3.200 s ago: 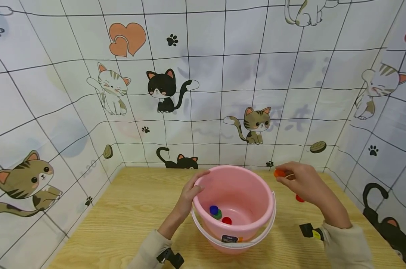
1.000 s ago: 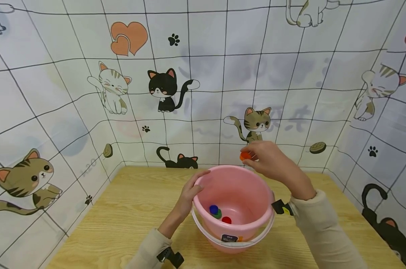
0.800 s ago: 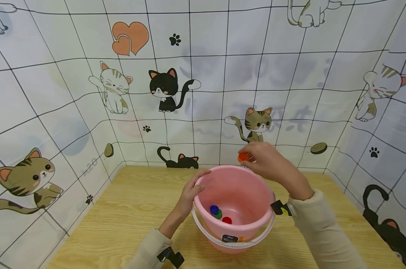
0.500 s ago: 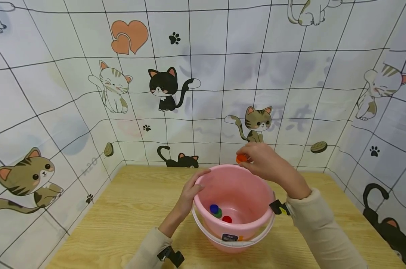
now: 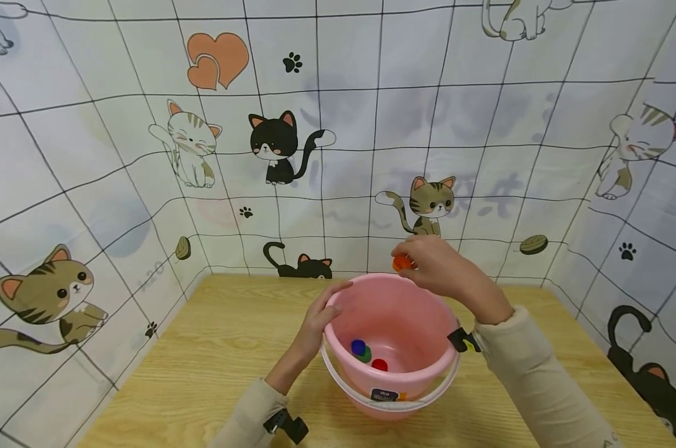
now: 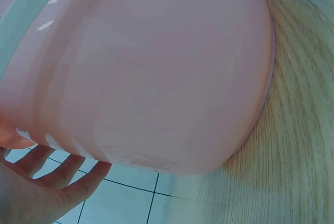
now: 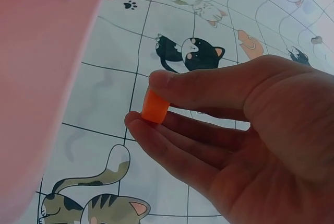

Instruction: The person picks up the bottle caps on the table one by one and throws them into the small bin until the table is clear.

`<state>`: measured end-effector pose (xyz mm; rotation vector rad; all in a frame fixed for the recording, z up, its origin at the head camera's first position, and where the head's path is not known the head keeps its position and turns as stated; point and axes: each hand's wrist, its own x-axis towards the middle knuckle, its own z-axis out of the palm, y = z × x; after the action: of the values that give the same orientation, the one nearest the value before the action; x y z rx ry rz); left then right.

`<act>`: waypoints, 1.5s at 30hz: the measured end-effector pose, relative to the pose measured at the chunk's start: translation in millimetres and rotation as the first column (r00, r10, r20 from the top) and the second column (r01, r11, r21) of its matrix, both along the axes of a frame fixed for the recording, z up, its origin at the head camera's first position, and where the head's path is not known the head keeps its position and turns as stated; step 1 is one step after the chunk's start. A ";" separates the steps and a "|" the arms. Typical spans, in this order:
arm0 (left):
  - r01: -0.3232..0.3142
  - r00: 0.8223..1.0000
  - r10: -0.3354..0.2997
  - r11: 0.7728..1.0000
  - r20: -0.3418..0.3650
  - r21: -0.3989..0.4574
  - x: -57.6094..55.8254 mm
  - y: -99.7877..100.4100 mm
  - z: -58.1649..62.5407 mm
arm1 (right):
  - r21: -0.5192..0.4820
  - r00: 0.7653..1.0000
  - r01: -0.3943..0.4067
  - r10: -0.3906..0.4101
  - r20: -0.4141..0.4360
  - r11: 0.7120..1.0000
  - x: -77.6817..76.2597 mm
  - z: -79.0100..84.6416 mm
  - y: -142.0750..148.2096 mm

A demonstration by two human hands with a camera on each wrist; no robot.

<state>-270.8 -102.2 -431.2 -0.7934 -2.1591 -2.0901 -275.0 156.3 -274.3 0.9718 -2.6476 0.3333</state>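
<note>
A pink bucket (image 5: 393, 389) with a white handle (image 5: 388, 406) stands on the wooden table. My left hand (image 5: 310, 323) grips its rim from the left, thumb over the edge; the left wrist view shows fingers (image 6: 62, 172) against the outer wall. Above the far rim, my right hand (image 5: 435, 264) pinches an orange bottle cap (image 5: 402, 262) between thumb and fingertips. The right wrist view shows that cap (image 7: 155, 106) side-on, beside the bucket wall. Blue (image 5: 358, 347), green (image 5: 365, 355) and red (image 5: 379, 364) caps lie at the bottom of the bucket.
The table (image 5: 220, 348) extends left, right and behind the bucket. A cat-printed, grid-lined sheet (image 5: 349, 112) closes the back and both sides. A black camera mount (image 5: 286, 426) sits on the left wrist, another (image 5: 464, 340) on the right.
My right hand has carried the orange bottle cap leftward, from right of the bucket to above its far rim. Lately it barely moves. The left hand keeps its grip on the rim.
</note>
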 end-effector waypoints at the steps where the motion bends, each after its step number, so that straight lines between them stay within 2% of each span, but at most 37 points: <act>1: 0.003 1.000 -0.003 1.000 -0.001 0.003 0.0 0.2 0.3 | 0.001 1.000 -0.003 0.003 0.000 1.000 -0.4 0.0 0.4; 18: -0.010 1.000 0.010 1.000 0.023 -0.015 1.9 -0.9 -0.9 | 0.041 1.000 -0.014 0.014 0.020 0.999 -5.3 -2.3 2.6; 27: -0.002 1.000 0.002 1.000 -0.004 -0.008 2.3 -1.0 -0.2 | 0.029 0.999 -0.036 0.036 0.006 0.999 -6.3 -3.7 2.5; 34: -0.009 1.000 0.009 1.000 -0.003 -0.009 2.2 -1.4 -1.0 | 0.036 0.999 -0.030 0.028 0.039 0.999 -6.5 -3.9 1.6; 45: 0.005 1.000 -0.005 1.000 -0.009 0.007 2.0 0.3 1.0 | 0.042 0.998 -0.051 0.049 0.034 0.998 -5.1 -2.4 2.7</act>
<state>-268.8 -101.9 -430.2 -0.8066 -2.1467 -2.0907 -280.0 159.0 -276.7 1.0561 -2.6738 0.3075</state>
